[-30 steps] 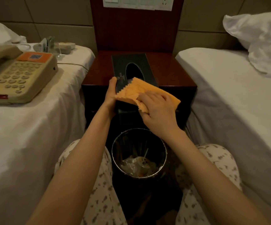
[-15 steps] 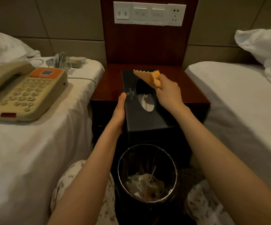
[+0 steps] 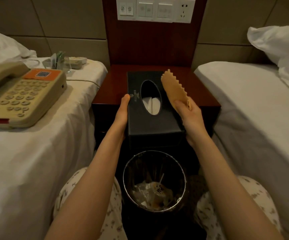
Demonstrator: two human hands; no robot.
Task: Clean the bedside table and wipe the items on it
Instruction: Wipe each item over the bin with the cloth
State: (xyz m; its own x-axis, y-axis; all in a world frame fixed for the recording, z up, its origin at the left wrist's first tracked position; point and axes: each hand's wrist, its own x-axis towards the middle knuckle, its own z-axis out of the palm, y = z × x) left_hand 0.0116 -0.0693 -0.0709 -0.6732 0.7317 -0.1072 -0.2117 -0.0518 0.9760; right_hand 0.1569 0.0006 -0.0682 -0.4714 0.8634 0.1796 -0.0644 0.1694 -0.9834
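A black tissue box (image 3: 150,123) with an oval opening and white tissue inside juts out over the front edge of the dark wooden bedside table (image 3: 109,87). My left hand (image 3: 122,115) holds the box's left side, thumb on its top edge. Along the box's right side, my right hand (image 3: 190,116) grips an orange cloth (image 3: 174,90) with a zigzag edge, which sticks up and away from my fingers.
A beige telephone (image 3: 20,97) lies on the left bed, with a glass (image 3: 65,64) and small items behind it. A round bin (image 3: 155,181) with rubbish stands on the floor between my knees. The right bed has a white pillow (image 3: 282,49). A switch panel (image 3: 155,10) is on the wall.
My right hand has moved the orange cloth from the box's front top, over its far end, down to its right side. The left hand keeps holding the box's left side.
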